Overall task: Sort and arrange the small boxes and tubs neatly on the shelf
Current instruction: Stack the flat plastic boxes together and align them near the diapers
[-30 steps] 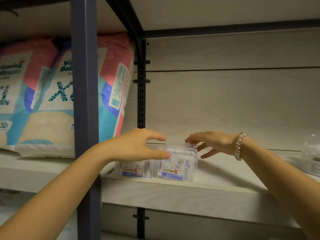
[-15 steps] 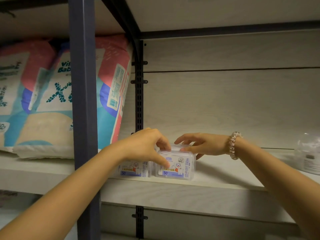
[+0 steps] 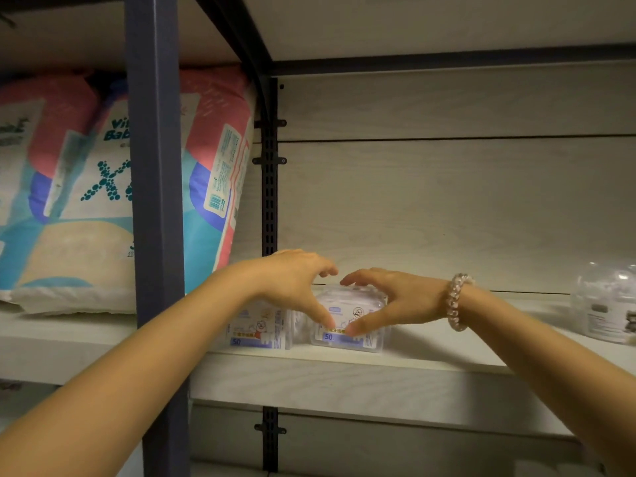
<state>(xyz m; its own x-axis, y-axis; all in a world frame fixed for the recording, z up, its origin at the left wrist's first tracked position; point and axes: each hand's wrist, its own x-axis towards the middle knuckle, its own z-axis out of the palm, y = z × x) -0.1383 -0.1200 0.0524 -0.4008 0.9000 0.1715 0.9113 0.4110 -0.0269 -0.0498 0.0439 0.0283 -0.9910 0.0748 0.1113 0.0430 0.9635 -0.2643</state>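
Two small clear plastic boxes with white-and-blue labels stand side by side near the front of the pale wooden shelf [image 3: 344, 376]. The left box [image 3: 256, 330] is partly hidden by my left wrist. The right box [image 3: 347, 321] is framed by both hands: my left hand [image 3: 292, 280] has its thumb on the box's front and fingers over its top, and my right hand [image 3: 389, 297], with a bead bracelet at the wrist, mirrors it from the right. A clear round tub [image 3: 605, 304] with a label stands at the far right of the shelf.
A dark blue upright post [image 3: 155, 201] crosses in front of my left forearm. Large nappy packs [image 3: 69, 187] fill the neighbouring bay on the left. A black slotted rail [image 3: 269, 187] runs up the back panel. Bare shelf lies between the boxes and the tub.
Both hands have closed in around the right box, thumbs now on its front. The box sits slightly further right, with a small gap to the left box.
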